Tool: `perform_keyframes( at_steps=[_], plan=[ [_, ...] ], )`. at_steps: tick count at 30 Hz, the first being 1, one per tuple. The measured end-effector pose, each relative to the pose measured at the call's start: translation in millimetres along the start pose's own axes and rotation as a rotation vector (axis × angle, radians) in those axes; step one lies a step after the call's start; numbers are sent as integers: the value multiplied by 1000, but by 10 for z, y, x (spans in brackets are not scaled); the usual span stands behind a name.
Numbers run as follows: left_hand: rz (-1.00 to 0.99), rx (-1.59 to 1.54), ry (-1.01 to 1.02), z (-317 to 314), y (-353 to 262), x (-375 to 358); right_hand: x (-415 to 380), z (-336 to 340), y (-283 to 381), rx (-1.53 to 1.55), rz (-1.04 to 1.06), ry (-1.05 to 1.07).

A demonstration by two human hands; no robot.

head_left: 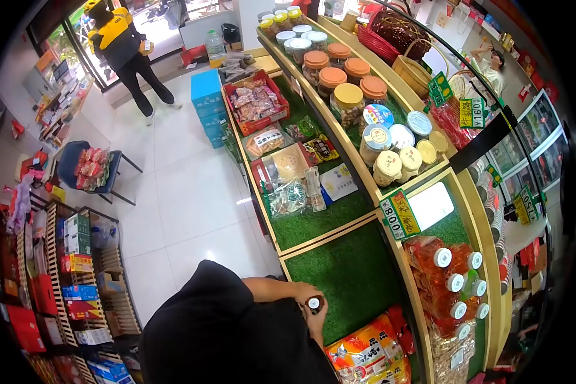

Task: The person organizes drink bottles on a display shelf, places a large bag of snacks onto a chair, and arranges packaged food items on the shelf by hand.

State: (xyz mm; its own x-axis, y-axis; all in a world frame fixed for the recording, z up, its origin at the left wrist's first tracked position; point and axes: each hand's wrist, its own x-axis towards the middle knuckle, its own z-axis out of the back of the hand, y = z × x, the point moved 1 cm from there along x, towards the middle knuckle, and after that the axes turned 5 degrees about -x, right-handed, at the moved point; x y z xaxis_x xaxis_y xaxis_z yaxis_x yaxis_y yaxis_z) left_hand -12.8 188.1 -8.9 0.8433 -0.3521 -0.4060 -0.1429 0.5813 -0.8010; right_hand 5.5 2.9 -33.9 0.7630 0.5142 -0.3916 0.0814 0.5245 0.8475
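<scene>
Over the near edge of the green-lined display shelf (342, 272), my left hand (306, 292) and my right hand (318, 322) are together around a small dark jar (313, 304) with a white label on its top. The fingers of both hands are curled at the jar's sides. Orange and yellow snack bags (367, 349) lie on the green mat just beyond my right hand. The upper tier beside them holds red-filled bottles (436, 256) with white caps.
Lidded jars (331, 78) line the upper tier. A red box of wrapped snacks (256, 105) stands farther along the lower shelf. On the left are a blue chair (77, 163) and racks of boxes (77, 233). A person in a yellow jacket (115, 35) stands near the doorway.
</scene>
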Motion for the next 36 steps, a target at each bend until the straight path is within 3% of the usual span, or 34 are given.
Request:
perform_keyframes(
  at_steps=[7, 11, 13, 17, 20, 23, 25, 30, 33, 36],
  plan=[
    [-49, -40, -156, 284, -198, -172, 105, 169, 156, -117, 182, -48],
    [-218, -92, -402, 742, -655, -567, -140, 533, 1364, -260, 339, -92],
    [-255, -122, -469, 1054, -1017, -883, -170, 681, 1676, -169, 345, -114],
    [-388, 22, -829, 1472, -1673, -1315, -263, 888, 2398, 206, 431, -144],
    [-580, 56, -1060, 1742, -2090, -1433, -343, 1047, 2971, 242, 497, -202],
    [-655, 219, -1156, 2084, -2576, -1564, -454, 1362, 3722, 37, 794, -242],
    [-717, 262, -1153, 2252, -2819, -1627, -565, 1622, 4112, -118, 822, -246],
    [-870, 160, -1080, 2681, -3301, -1603, -670, 2084, 4889, -129, 1052, -436],
    [-962, 83, -1105, 2806, -3448, -1303, -722, 2377, 5189, -220, 1051, -596],
    [-920, 181, -1163, 3001, -3532, -884, -513, 2601, 5359, -261, 1192, -736]
  ],
)
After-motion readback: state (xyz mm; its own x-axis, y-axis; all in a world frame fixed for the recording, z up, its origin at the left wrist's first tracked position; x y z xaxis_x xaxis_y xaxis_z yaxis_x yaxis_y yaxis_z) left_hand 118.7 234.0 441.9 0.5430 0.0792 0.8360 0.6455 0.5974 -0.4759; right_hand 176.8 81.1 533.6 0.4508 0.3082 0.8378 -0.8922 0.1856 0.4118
